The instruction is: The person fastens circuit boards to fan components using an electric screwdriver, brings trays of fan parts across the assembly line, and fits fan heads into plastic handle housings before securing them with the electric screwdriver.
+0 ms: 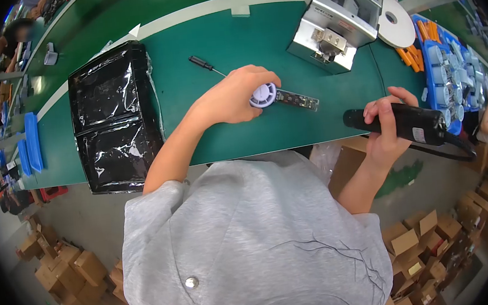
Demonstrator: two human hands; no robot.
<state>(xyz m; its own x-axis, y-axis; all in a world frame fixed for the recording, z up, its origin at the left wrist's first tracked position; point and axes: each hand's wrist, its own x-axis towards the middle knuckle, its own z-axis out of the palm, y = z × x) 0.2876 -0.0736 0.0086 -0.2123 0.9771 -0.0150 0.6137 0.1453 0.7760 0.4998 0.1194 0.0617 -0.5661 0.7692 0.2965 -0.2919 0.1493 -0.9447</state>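
Note:
My left hand is closed round a small lavender fan-like part on the green mat. From that part a narrow circuit board sticks out to the right. Fingers of my right hand wrap round a black cylindrical power tool, whose cable runs off its right end. The tool lies level near the mat's front edge, apart from the board. Behind my left hand rests a black-handled screwdriver, its tip hidden by the hand.
A black plastic-wrapped tray lies at the left. At the back right stands a silver machine beside a white reel. A blue bin holds light-blue parts at the right. Cardboard boxes sit on the floor.

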